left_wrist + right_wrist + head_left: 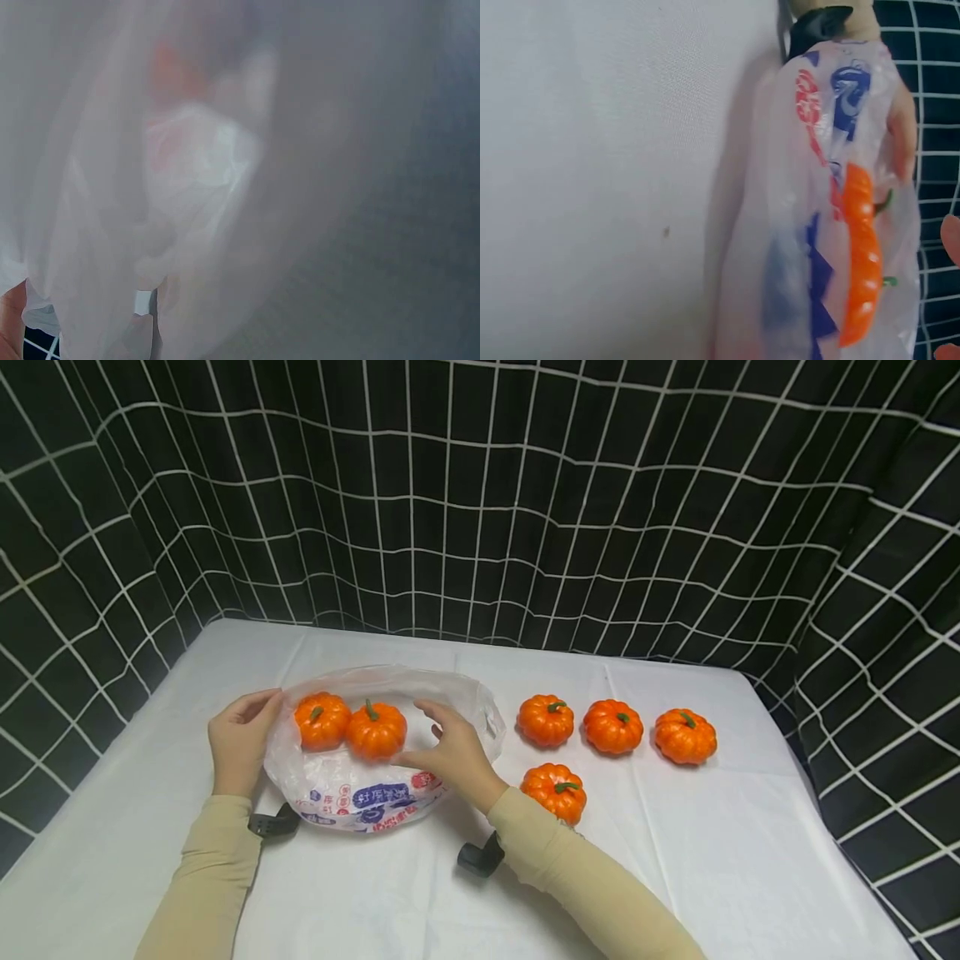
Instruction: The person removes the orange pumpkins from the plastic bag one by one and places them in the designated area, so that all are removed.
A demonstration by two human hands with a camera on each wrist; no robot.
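Observation:
A thin white plastic bag (315,785) with blue and red print lies spread open on the table, left of the middle. Two small orange pumpkins with green stems sit side by side in it, a left pumpkin (322,722) and a right pumpkin (377,732). At the bag's left rim, my left hand (238,745) pinches the plastic between thumb and fingers. My right hand (459,752) is over the bag's right part, thumb and fingers spread apart beside the right pumpkin, holding nothing. Blurred plastic fills most of the left wrist view.
Right of the bag, several more orange pumpkins stand on the white-covered table (720,860): three in a back row, including one pumpkin (613,727), and a nearer pumpkin (557,792) by my right sleeve. A black curtain (465,527) with white grid lines encloses the table's back and sides.

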